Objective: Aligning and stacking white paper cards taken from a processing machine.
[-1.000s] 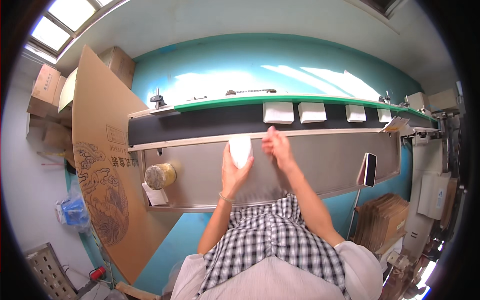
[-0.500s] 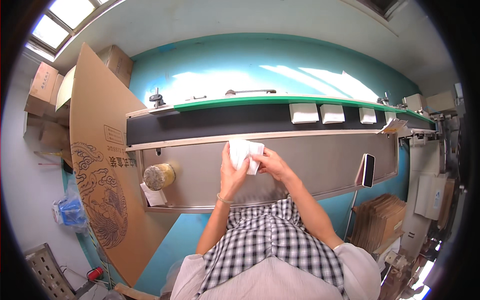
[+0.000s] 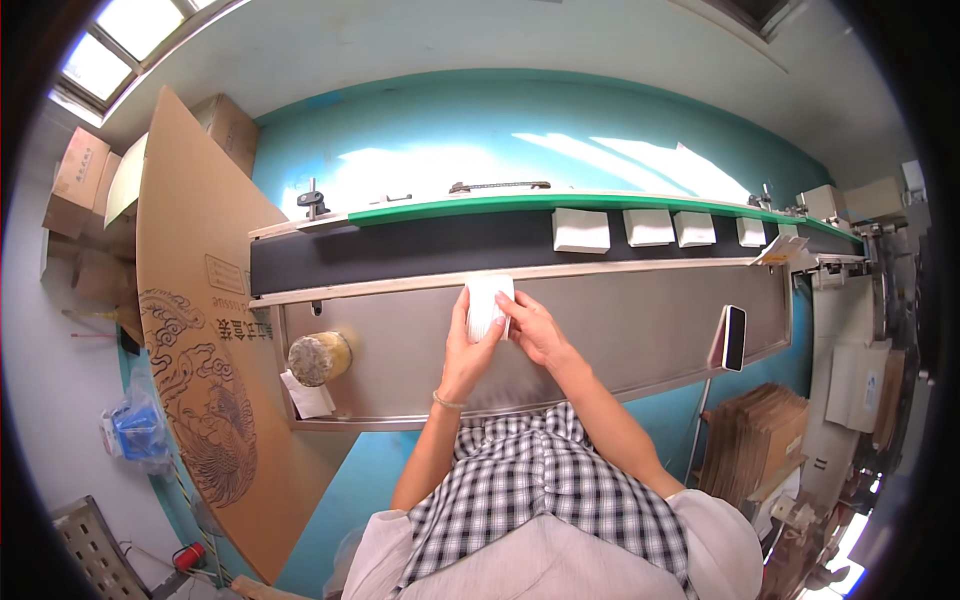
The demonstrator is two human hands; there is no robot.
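Observation:
Between my two hands stands a small stack of folded white tissues (image 3: 487, 300), its edges fairly even. My left hand (image 3: 468, 345) grips its left side, thumb across the front near the bottom. My right hand (image 3: 533, 328) closes on the right side, thumb pressed on its face; some fingers are hidden behind it. The stack is held over the grey metal tray (image 3: 620, 320), just on my side of a long black conveyor belt (image 3: 420, 238). Several similar white stacks (image 3: 581, 231) rest in a row on the belt, toward the right.
A stone-like cylinder (image 3: 320, 357) stands on the tray's left end beside white paper (image 3: 308, 395). A phone (image 3: 735, 339) leans at the right front edge. A large cardboard sheet (image 3: 210, 330) rises on the left; flattened cartons (image 3: 750, 440) are stacked below right. A green strip (image 3: 480, 205) borders the belt.
The tissue stack in my hands has gone from a wider, uneven shape to a narrower, squared one. My right hand has shifted slightly left. The white stacks on the belt sit at different places.

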